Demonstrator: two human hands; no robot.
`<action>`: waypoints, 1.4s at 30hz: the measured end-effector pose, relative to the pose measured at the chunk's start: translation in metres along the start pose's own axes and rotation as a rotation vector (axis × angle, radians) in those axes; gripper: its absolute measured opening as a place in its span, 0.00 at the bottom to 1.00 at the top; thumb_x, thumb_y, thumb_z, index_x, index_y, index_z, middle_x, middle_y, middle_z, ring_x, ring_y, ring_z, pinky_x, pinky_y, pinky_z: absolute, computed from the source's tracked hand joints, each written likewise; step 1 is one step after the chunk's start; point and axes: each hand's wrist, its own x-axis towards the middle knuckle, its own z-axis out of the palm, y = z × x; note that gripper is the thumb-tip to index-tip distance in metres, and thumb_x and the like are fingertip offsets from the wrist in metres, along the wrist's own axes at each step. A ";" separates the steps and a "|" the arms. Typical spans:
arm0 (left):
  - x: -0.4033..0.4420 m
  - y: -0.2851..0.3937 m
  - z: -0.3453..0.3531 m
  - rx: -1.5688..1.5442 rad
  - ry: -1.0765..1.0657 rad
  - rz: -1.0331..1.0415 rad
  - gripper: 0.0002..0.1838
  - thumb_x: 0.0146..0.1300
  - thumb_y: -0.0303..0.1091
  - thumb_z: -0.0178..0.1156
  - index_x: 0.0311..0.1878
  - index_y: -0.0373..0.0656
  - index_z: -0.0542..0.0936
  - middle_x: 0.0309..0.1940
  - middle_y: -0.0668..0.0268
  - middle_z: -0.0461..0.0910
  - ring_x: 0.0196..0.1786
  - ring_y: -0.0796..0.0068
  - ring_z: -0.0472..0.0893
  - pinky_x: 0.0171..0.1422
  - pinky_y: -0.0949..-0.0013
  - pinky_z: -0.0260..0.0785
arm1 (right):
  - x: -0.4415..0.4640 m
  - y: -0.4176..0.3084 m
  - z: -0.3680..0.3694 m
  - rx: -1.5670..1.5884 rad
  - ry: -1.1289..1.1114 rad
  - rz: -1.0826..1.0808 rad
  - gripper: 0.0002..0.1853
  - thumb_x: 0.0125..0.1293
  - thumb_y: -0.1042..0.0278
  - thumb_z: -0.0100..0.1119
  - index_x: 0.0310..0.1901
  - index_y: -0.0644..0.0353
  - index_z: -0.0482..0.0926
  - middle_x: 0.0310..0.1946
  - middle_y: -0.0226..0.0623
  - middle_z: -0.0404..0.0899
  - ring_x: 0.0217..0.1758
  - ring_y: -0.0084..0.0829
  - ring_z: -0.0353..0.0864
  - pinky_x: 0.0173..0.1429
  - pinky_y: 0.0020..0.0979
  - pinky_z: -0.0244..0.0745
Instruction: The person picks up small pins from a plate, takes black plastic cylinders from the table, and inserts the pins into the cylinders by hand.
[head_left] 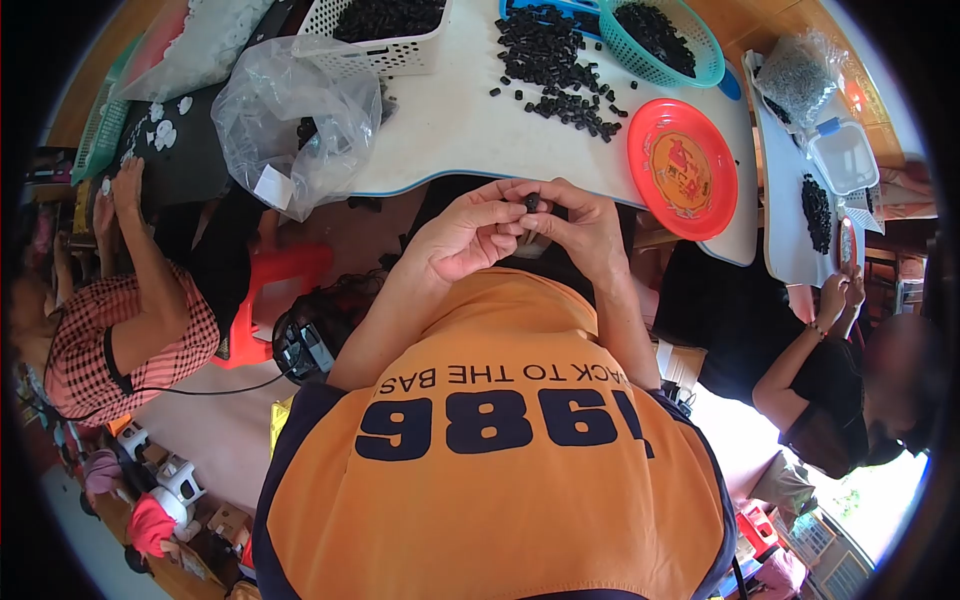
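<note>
A small black piece [532, 202] sits at the fingertips where both hands meet, by the near edge of the white table [450, 130]. The left hand [464, 236] pinches it from the left with thumb and fingers; the right hand [588, 228] grips it from the right. Loose black pieces [548, 60] lie beyond, on the table.

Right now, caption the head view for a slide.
Left hand and right hand hold a small black piece beside a white table.
</note>
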 end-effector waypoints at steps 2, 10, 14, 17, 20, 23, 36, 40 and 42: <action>0.003 0.001 0.002 -0.018 0.010 0.000 0.19 0.88 0.19 0.69 0.75 0.42 0.89 0.62 0.59 0.92 0.49 0.79 0.88 0.45 0.78 0.78 | 0.004 -0.001 -0.003 0.014 -0.003 0.006 0.21 0.73 0.74 0.90 0.66 0.60 1.00 0.45 0.25 0.91 0.49 0.19 0.83 0.61 0.27 0.83; 0.013 0.005 0.011 -0.124 0.054 -0.119 0.20 0.86 0.17 0.70 0.75 0.43 0.89 0.62 0.60 0.91 0.48 0.78 0.87 0.45 0.77 0.79 | 0.002 0.003 -0.009 0.067 0.007 0.043 0.22 0.77 0.82 0.84 0.70 0.70 0.94 0.56 0.36 0.94 0.67 0.29 0.93 0.74 0.33 0.92; 0.012 0.004 0.021 -0.155 0.066 -0.121 0.20 0.86 0.17 0.70 0.75 0.43 0.89 0.60 0.61 0.91 0.48 0.77 0.86 0.46 0.77 0.79 | -0.001 -0.003 -0.010 0.080 0.015 0.020 0.21 0.76 0.81 0.84 0.69 0.71 0.95 0.54 0.34 0.93 0.61 0.26 0.91 0.69 0.30 0.90; 0.017 0.000 0.020 -0.142 0.028 -0.120 0.19 0.86 0.18 0.71 0.74 0.43 0.88 0.60 0.62 0.91 0.48 0.77 0.86 0.48 0.76 0.79 | -0.001 -0.009 -0.011 0.068 0.020 0.002 0.20 0.75 0.77 0.86 0.66 0.65 0.97 0.47 0.29 0.90 0.53 0.23 0.86 0.62 0.29 0.85; 0.017 0.000 0.023 -0.123 0.002 -0.108 0.18 0.86 0.18 0.71 0.73 0.42 0.88 0.60 0.61 0.91 0.48 0.76 0.86 0.49 0.75 0.79 | -0.001 -0.012 -0.019 -0.021 -0.008 -0.039 0.19 0.74 0.75 0.86 0.64 0.63 0.98 0.44 0.26 0.87 0.50 0.21 0.83 0.60 0.28 0.81; 0.017 0.000 0.027 -0.108 0.020 -0.100 0.17 0.87 0.18 0.71 0.72 0.41 0.88 0.60 0.61 0.91 0.49 0.76 0.86 0.49 0.75 0.79 | -0.002 -0.015 -0.021 -0.113 -0.035 -0.084 0.18 0.75 0.77 0.84 0.65 0.66 0.97 0.47 0.26 0.87 0.53 0.21 0.83 0.61 0.28 0.81; 0.014 -0.008 0.016 -0.026 0.086 -0.044 0.11 0.90 0.26 0.72 0.69 0.41 0.90 0.55 0.62 0.92 0.48 0.80 0.87 0.45 0.77 0.77 | -0.008 -0.014 -0.004 -0.179 0.029 -0.114 0.23 0.75 0.68 0.87 0.69 0.54 0.98 0.39 0.28 0.86 0.48 0.26 0.83 0.59 0.32 0.80; 0.015 -0.017 0.012 -0.033 0.085 -0.036 0.11 0.90 0.26 0.72 0.69 0.42 0.90 0.54 0.62 0.92 0.48 0.80 0.87 0.45 0.76 0.77 | -0.014 -0.012 -0.002 -0.176 0.055 -0.071 0.23 0.74 0.68 0.87 0.70 0.53 0.98 0.39 0.27 0.85 0.48 0.26 0.81 0.59 0.33 0.80; 0.017 -0.021 0.010 -0.029 0.077 -0.030 0.14 0.89 0.27 0.74 0.72 0.39 0.89 0.58 0.63 0.92 0.50 0.83 0.88 0.46 0.79 0.80 | -0.016 -0.007 -0.003 -0.213 0.068 -0.100 0.23 0.74 0.68 0.86 0.69 0.53 0.98 0.38 0.27 0.84 0.46 0.27 0.80 0.60 0.33 0.80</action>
